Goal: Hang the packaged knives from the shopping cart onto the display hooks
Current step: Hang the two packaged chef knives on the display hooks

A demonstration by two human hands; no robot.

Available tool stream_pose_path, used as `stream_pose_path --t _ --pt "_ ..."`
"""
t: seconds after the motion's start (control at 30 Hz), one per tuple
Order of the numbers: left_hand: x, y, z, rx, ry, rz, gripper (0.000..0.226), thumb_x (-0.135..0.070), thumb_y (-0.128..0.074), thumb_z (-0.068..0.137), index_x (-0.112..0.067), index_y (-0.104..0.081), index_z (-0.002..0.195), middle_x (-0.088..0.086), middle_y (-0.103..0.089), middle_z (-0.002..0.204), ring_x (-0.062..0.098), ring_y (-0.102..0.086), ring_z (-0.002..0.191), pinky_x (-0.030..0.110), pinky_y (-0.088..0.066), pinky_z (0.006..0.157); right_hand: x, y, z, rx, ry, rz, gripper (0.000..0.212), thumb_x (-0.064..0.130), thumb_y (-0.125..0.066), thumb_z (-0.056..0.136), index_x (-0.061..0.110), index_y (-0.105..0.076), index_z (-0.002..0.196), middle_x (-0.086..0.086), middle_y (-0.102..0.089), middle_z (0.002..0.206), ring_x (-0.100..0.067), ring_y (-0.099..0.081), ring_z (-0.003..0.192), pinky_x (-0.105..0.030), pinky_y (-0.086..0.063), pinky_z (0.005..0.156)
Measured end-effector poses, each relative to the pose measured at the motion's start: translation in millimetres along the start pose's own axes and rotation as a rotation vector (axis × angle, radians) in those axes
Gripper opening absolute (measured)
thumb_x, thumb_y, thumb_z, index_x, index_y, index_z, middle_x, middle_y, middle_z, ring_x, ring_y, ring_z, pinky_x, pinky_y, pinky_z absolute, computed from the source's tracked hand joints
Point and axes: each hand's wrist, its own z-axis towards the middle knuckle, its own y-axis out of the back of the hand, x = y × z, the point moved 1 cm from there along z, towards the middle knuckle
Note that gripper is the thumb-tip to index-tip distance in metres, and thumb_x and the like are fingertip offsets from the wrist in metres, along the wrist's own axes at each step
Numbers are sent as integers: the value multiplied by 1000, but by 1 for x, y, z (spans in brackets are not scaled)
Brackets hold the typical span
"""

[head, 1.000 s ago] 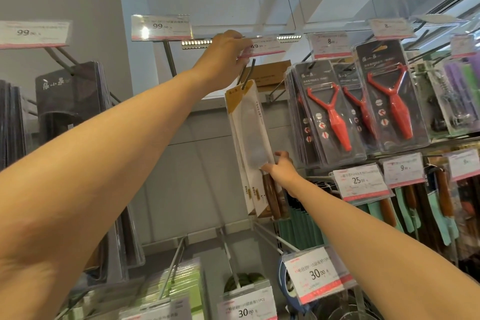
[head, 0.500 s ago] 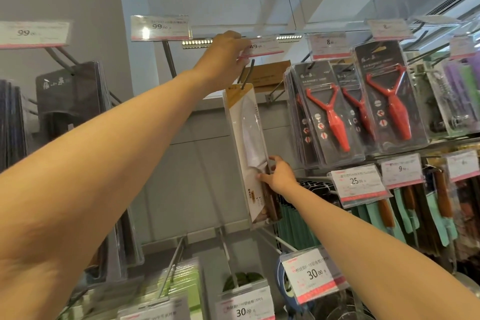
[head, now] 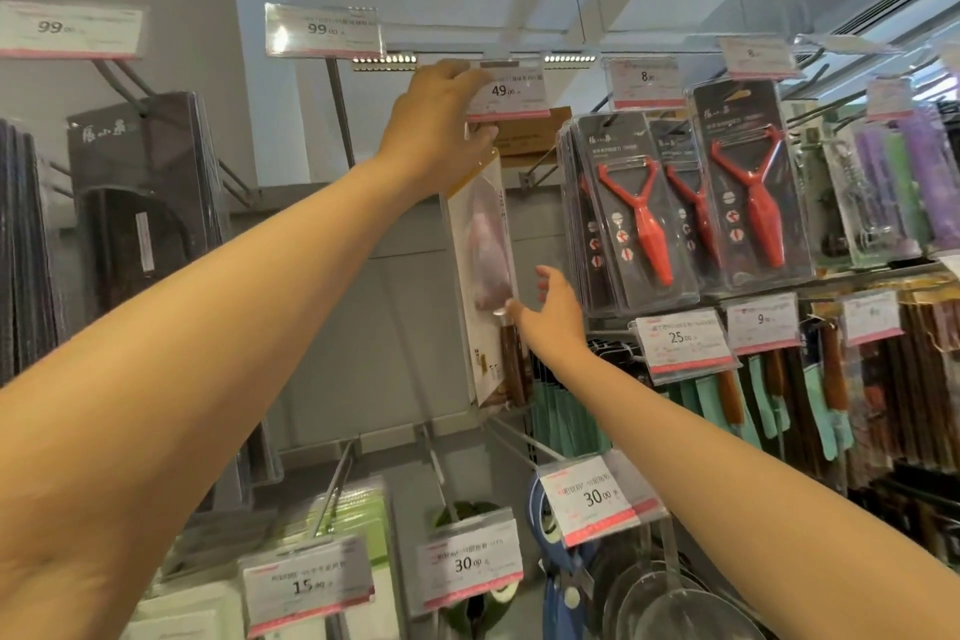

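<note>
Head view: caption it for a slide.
Left hand holds the packaged knife under the 49 price tag; right hand steadies it.

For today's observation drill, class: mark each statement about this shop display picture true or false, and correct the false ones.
1. The left hand is up at the 49.00 price tag. True.
2. The right hand grips the packaged knife tightly. False: its fingers are spread open, at most touching the pack's edge.
3. The peelers right of the knife are blue. False: they are red.
4. The knife pack hangs upright, handle downward. True.
</note>
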Motion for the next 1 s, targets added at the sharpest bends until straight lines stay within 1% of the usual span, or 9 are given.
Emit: stream_pose_path --t 0.1,0.17,0.23,0.3,0.37,0.47,0.53,0.77,1.0 --pt "-7 5 -28 -66 2 -100 48 -30 -59 89 -16 -47 134 7 -50 133 23 -43 123 31 -37 97 18 12 -24 -2 66 117 42 15 -63 89 11 -49 128 -6 -54 124 -15 -53 108 -12 -42 79" --pt "-10 8 -47 -91 35 -231 42 -30 -62 88 -15 -53 127 6 -58 117 19 -53 106 29 -43 86 29 22 -41 -16 100 153 33 11 -61 89 11 -53 120 -3 -58 115 -12 -54 100 -8 -41 72" --pt "-15 12 -68 -121 105 -380 39 -30 -62 88 -14 -55 123 3 -60 101 16 -57 92 28 -47 78 37 32 -58 -43 132 173 24 8 -59 89 13 -57 112 -1 -61 106 -13 -57 97 -10 -43 75" --pt "-20 16 -92 -158 171 -493 33 -32 -61 89 -14 -58 117 1 -62 89 14 -58 79 26 -49 70 44 43 -76 -43 140 200 15 7 -57 89 19 -60 99 -2 -64 98 -19 -61 95 -21 -49 81" --pt "-28 20 -116 -148 197 -564 25 -34 -58 90 -15 -61 106 3 -63 79 12 -56 66 24 -46 60 51 55 -97 -17 135 214 17 6 -55 91 21 -61 87 -3 -65 90 -21 -63 89 -24 -52 79" --pt "-41 24 -153 -32 198 -682 25 -43 -52 89 -20 -61 93 10 -67 74 24 -63 66 41 -53 63 60 73 -133 23 115 192 13 3 -51 94 10 -62 90 -3 -63 84 -7 -60 75 -10 -48 65" --pt "-52 26 -175 59 194 -734 33 -47 -49 87 -17 -63 86 10 -67 70 27 -64 67 46 -53 66 61 84 -159 39 96 163 12 2 -51 93 7 -62 92 -1 -63 82 1 -60 70 -9 -48 64" --pt "-105 22 -242 406 139 -913 29 -35 -50 95 -18 -62 74 1 -67 66 9 -64 62 39 -54 72 58 134 -255 30 -47 -42 16 10 -56 92 20 -65 84 -6 -67 89 -15 -63 80 -29 -52 81" --pt "-178 -8 -317 731 46 -1090 34 -39 -50 94 -19 -60 68 10 -67 66 14 -59 57 36 -48 66 27 196 -360 13 -313 -187 11 9 -57 92 11 -65 85 0 -64 78 2 -57 64 -14 -47 67"
